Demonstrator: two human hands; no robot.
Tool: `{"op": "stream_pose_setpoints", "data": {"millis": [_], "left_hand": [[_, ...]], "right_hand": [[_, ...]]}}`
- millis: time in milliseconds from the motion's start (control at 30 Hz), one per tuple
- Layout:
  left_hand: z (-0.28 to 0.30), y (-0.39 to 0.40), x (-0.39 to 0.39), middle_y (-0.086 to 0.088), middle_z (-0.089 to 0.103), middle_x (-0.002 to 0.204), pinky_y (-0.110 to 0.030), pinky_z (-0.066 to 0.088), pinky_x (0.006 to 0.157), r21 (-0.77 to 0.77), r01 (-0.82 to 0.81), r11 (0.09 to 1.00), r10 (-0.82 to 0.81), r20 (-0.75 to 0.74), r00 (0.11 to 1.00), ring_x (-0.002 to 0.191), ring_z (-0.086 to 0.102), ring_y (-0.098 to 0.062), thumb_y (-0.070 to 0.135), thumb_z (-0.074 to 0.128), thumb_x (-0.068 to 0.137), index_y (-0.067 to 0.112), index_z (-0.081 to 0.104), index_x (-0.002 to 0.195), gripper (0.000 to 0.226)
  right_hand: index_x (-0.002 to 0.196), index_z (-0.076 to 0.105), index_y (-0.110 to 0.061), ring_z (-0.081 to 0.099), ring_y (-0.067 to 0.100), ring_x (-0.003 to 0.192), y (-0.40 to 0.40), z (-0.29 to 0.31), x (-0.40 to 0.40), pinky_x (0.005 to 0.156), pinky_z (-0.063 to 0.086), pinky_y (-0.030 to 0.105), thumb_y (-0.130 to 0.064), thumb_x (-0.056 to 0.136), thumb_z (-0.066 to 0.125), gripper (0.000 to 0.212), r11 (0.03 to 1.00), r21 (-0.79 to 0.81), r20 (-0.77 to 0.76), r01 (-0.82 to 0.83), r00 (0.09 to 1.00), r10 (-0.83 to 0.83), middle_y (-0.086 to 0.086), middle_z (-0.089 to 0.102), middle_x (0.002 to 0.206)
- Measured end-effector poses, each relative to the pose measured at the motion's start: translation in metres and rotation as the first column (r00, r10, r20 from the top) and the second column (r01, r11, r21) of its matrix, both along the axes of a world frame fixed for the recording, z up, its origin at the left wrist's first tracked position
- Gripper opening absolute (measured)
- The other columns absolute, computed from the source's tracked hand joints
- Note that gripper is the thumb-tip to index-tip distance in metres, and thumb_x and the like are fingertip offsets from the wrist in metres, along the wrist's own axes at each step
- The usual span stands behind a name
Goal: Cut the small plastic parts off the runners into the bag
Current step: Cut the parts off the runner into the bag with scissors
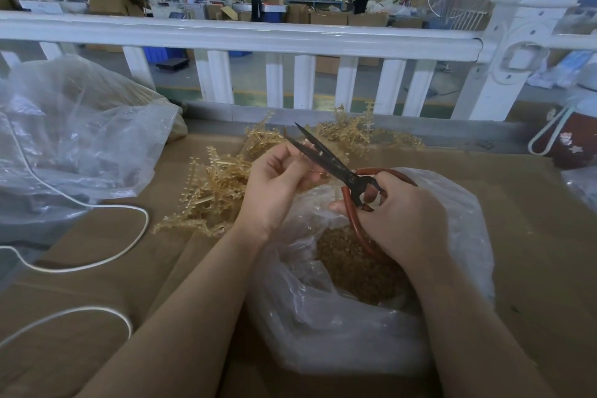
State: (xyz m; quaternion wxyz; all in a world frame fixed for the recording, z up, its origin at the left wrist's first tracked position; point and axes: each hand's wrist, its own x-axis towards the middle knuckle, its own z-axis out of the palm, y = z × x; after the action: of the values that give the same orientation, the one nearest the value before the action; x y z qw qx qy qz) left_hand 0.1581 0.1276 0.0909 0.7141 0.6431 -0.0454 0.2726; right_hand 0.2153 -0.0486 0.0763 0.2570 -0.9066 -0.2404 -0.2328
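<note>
My right hand (399,223) grips the red handles of a pair of black-bladed scissors (326,160), whose blades stand apart and point up to the left. My left hand (277,186) pinches a thin translucent amber runner (311,147) between the blades. Both hands hover over the clear plastic bag (458,213), which holds a heap of small amber cut parts (355,268). A pile of amber runners (216,191) lies on the cardboard to the left, and more runners (349,132) lie behind the hands.
The work surface is brown cardboard (97,268). A large crumpled clear bag (74,136) fills the left side, with a white cord (106,255) looping in front. A white railing (258,39) runs behind. A dark red pouch (571,142) sits at the right.
</note>
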Motion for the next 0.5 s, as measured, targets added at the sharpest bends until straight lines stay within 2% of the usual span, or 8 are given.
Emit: {"op": "stream_pose_setpoints", "data": {"millis": [100,233,367,500], "left_hand": [[-0.0006,0.0002,0.0007,0.004,0.068,0.073,-0.018,0.049,0.066,0.038,-0.035,0.999,0.035,-0.014,0.999,0.066,0.058,-0.006,0.001,0.053,0.100,0.008,0.066,0.088,0.019],[-0.0003,0.0009,0.0010,0.004,0.069,0.074,-0.018,0.050,0.068,0.051,-0.057,0.997,0.058,-0.019,0.998,0.067,0.060,-0.006,0.001,0.053,0.100,0.005,0.065,0.089,0.017],[0.0000,0.0005,0.0009,0.003,0.072,0.078,-0.019,0.053,0.071,0.093,-0.113,0.989,0.113,0.004,0.994,0.071,0.065,-0.007,-0.003,0.054,0.098,-0.002,0.067,0.096,0.013],[0.0030,-0.0009,-0.0013,0.004,0.074,0.080,-0.017,0.053,0.074,0.140,-0.146,0.979,0.144,0.022,0.989,0.075,0.068,-0.005,-0.010,0.053,0.094,0.003,0.069,0.096,0.021]], "right_hand": [[0.075,0.063,-0.025,0.055,0.007,0.058,-0.0006,-0.0017,0.0002,0.056,0.054,0.027,-0.085,0.074,0.056,0.060,1.000,-0.006,0.006,0.000,1.000,0.000,-0.013,0.060,0.063],[0.075,0.062,-0.026,0.054,0.004,0.057,-0.0004,0.0004,-0.0006,0.052,0.042,0.014,-0.095,0.064,0.041,0.073,0.999,0.029,-0.028,-0.030,0.999,0.030,-0.014,0.061,0.064],[0.085,0.063,-0.034,0.054,0.005,0.061,-0.0013,0.0005,0.0013,0.054,0.033,0.010,-0.087,0.072,0.054,0.055,0.998,0.012,-0.042,-0.056,0.998,0.056,-0.013,0.067,0.075],[0.091,0.064,-0.034,0.054,0.005,0.066,-0.0016,0.0008,0.0003,0.056,0.030,0.008,-0.089,0.068,0.050,0.061,0.996,0.031,-0.064,-0.081,0.994,0.083,-0.016,0.063,0.078]]}}
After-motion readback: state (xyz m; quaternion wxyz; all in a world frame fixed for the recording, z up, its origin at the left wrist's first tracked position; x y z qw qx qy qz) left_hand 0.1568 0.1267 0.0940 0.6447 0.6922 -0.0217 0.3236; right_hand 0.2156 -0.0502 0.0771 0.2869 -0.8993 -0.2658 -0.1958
